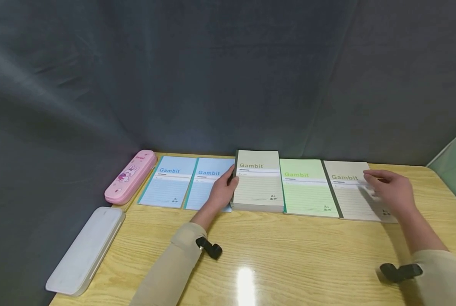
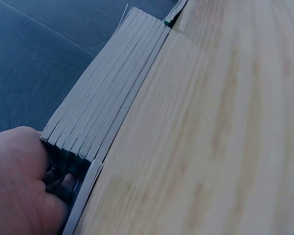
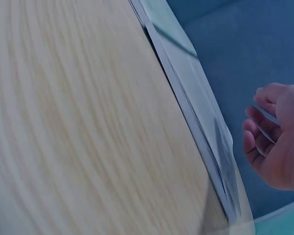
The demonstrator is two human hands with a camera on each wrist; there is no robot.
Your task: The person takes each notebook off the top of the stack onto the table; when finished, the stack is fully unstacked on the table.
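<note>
A thick stack of grey-covered Gambit notebooks (image 1: 259,180) lies in the middle of a row. My left hand (image 1: 223,189) grips its left side, thumb at the top cover's edge and fingers along the dark spines; in the left wrist view the hand (image 2: 19,181) partly hides that side. The page edges of the stack (image 2: 110,83) fan slightly there. My right hand (image 1: 394,191) hovers over the right side of a single grey notebook (image 1: 344,180), fingers loosely bent with nothing between them. In the right wrist view the hand (image 3: 279,134) is off the covers.
A green notebook (image 1: 308,187) lies right of the stack, two blue notebooks (image 1: 168,180) to its left. A pink pencil case (image 1: 130,178) and a white case (image 1: 86,250) stand at the left edge of the wooden table (image 1: 308,259). A dark curtain (image 1: 228,76) hangs behind.
</note>
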